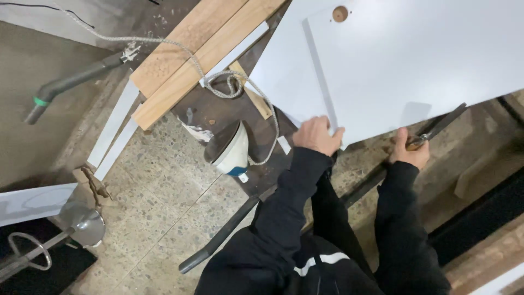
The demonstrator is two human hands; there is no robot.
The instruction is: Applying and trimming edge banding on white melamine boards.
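Observation:
A large white board [415, 60] with a round hole near its top lies across the workbench. My left hand [316, 135] grips the board's near corner, fingers curled over the edge. My right hand [409, 150] is closed on the wooden handle of a long flat dark tool [442, 124], whose blade runs along the board's lower edge. Both arms wear black sleeves.
An upended clothes iron [232, 147] with a braided cord [218, 82] stands left of my left hand. Wooden planks [191, 54] and white edging strips [112, 123] lie at the bench's left end. A grey hose [65, 84] and a metal ladle-like object [84, 224] sit over the speckled floor.

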